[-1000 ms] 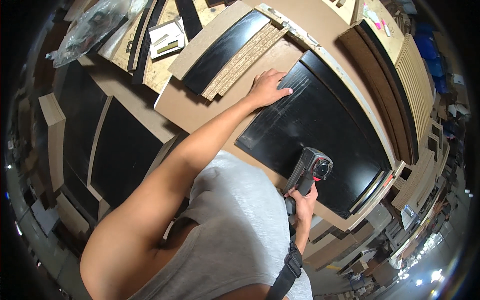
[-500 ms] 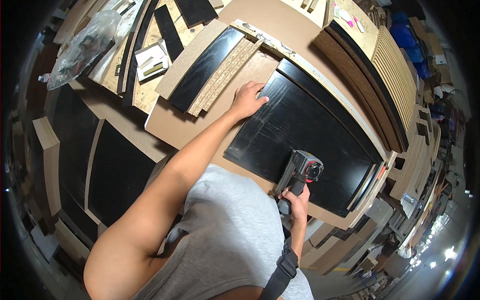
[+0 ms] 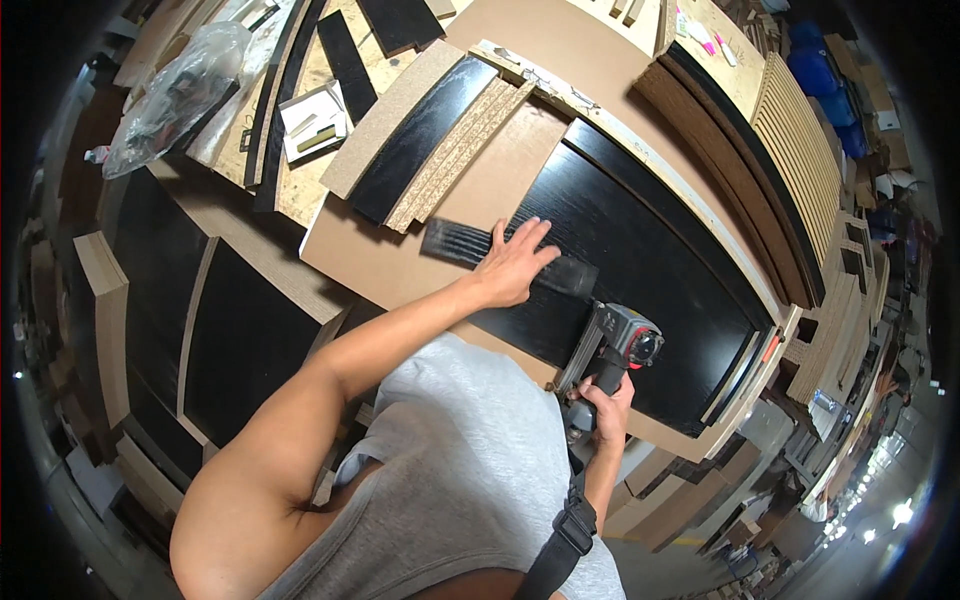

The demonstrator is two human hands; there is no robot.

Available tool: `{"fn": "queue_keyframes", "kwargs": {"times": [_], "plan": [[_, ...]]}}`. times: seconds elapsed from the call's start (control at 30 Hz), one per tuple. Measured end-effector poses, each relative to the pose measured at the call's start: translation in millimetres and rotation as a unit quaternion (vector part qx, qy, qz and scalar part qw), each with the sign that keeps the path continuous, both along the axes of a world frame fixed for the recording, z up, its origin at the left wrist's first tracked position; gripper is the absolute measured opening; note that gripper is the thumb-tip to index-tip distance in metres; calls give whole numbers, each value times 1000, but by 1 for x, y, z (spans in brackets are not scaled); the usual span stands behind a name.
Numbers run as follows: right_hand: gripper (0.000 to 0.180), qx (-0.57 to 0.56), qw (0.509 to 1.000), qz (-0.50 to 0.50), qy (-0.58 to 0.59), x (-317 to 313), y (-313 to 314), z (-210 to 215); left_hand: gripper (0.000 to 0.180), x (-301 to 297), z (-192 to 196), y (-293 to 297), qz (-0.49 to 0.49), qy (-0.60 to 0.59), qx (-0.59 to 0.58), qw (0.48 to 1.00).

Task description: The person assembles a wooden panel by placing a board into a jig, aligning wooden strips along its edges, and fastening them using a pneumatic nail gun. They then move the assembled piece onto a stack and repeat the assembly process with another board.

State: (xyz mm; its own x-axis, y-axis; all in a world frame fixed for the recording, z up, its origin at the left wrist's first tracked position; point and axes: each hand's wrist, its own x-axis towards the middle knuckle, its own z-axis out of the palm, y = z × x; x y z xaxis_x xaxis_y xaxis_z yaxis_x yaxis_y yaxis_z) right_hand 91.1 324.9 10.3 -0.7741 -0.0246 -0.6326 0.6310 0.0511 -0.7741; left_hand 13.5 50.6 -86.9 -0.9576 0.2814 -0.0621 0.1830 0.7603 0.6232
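Note:
A dark ribbed strip [image 3: 570, 276], blurred by motion, lies slantwise across the left part of a glossy black panel [image 3: 660, 260]. My left hand [image 3: 508, 268] is over the strip's middle and grips it, fingers spread past its far edge. The strip's left end sticks out past the panel over the brown board [image 3: 360, 250]. On the right, my right hand [image 3: 606, 405] is wrapped round the handle of a grey and black nail gun [image 3: 628, 335] with red trim. The gun's head is above the panel's near part.
Stacked chipboard and black curved pieces [image 3: 430, 140] stand beyond my left hand. A small white box [image 3: 315, 122] and a clear plastic bag [image 3: 180, 100] are at the far left. Brown curved mouldings [image 3: 720, 170] and a ribbed panel [image 3: 800, 150] lie at the far right.
My left hand has moved nearer and right from the panel's left edge. The dark strip now slants under it. The nail gun has shifted slightly right in my right hand.

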Motion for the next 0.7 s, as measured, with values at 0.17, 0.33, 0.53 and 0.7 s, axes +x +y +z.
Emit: {"fn": "queue_keyframes", "kwargs": {"times": [0.17,0.33,0.53,0.7], "plan": [[26,-29,999,-35,18,4,20,-10,55,29,2,-1,-95,-19,0,995],[23,-4,998,-57,33,8,25,-11,45,32,5,-3,-179,-23,8,984],[26,29,999,-29,34,7,15,-11,60,14,1,-26,-97,17,26,995],[31,40,998,0,40,7,17,-15,77,-10,-6,1,224,7,23,974]]}}
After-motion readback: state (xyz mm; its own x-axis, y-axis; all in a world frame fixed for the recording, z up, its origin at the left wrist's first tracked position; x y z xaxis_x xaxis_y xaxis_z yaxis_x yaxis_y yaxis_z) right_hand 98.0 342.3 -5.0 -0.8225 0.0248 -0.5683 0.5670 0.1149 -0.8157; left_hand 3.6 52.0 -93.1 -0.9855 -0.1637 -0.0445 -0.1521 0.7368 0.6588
